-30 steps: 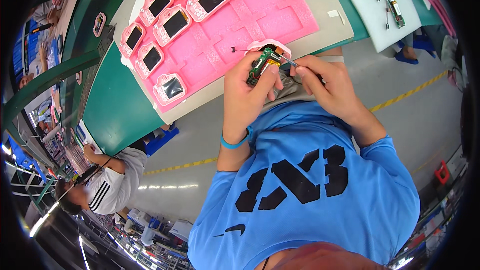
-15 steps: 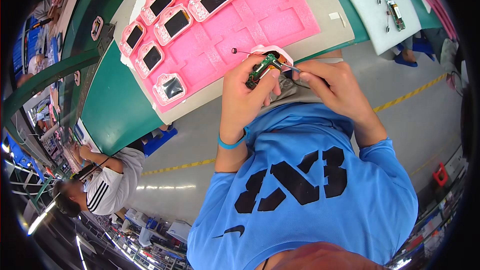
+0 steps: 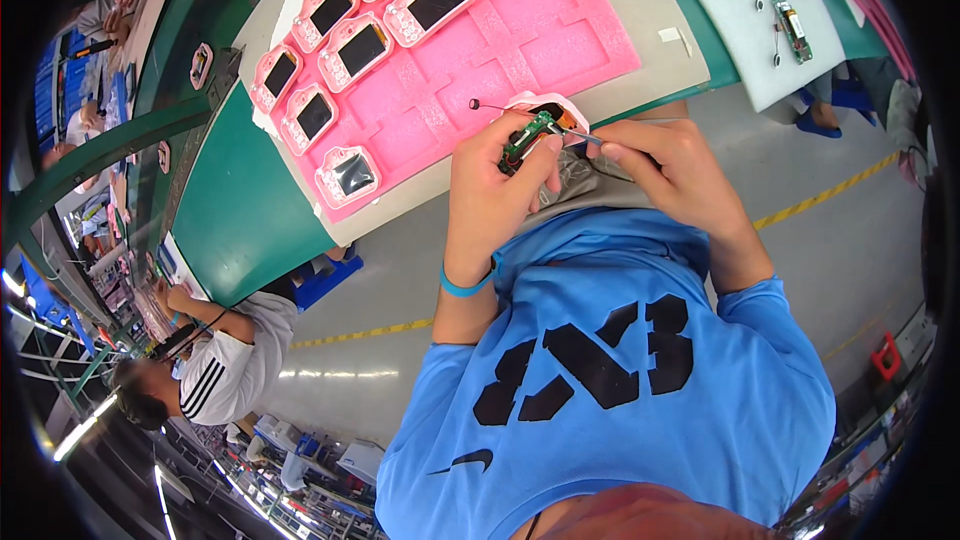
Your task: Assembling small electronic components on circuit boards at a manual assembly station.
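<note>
Circuit board [image 3: 521,147] sits clamped in the fingers of the left hand [image 3: 490,185]; the fingers of the right hand [image 3: 675,172] pinch a thin tool [image 3: 584,137] pointing at it. Near those fingers runs the bench [image 3: 420,194] edge, with room ahead over the pink foam tray [image 3: 497,62]. Eight pink casings [image 3: 357,50] show there, another casing [image 3: 552,100] just beyond the fingers, two more boards [image 3: 795,30] far right.
</note>
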Demonstrator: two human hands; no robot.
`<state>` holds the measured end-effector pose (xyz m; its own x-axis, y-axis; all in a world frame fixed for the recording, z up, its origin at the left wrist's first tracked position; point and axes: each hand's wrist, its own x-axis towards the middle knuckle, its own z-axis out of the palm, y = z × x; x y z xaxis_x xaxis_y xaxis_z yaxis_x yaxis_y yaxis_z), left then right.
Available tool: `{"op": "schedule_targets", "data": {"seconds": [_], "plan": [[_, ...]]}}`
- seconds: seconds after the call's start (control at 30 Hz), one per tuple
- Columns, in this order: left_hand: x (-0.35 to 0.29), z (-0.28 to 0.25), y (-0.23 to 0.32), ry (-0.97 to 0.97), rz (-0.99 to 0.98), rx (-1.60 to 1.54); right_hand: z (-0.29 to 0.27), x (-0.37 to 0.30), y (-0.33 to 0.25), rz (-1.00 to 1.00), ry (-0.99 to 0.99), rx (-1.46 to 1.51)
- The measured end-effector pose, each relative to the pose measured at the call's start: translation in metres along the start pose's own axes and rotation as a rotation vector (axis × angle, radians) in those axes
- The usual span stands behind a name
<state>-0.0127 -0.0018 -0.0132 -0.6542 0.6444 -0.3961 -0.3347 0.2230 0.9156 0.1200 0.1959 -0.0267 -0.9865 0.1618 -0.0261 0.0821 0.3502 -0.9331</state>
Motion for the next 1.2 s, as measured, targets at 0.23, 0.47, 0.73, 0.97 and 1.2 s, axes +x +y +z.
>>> {"op": "schedule_targets", "data": {"seconds": [0.23,0.47,0.73,0.97,1.2], "plan": [[0.000,0.003,0.004,0.026,0.004,0.086,-0.001,0.001,0.008,-0.039,-0.006,0.041],[-0.001,0.002,0.010,-0.032,-0.042,0.080,-0.019,0.005,0.005,0.048,-0.112,0.166],[-0.002,0.009,0.003,0.014,-0.002,0.016,-0.002,-0.002,0.007,0.007,0.001,0.103],[-0.002,0.009,0.004,0.002,-0.012,0.026,0.015,-0.008,0.008,-0.089,0.146,-0.054],[-0.002,0.010,-0.001,0.022,0.032,0.025,0.016,-0.009,0.009,-0.144,0.215,-0.156]]}}
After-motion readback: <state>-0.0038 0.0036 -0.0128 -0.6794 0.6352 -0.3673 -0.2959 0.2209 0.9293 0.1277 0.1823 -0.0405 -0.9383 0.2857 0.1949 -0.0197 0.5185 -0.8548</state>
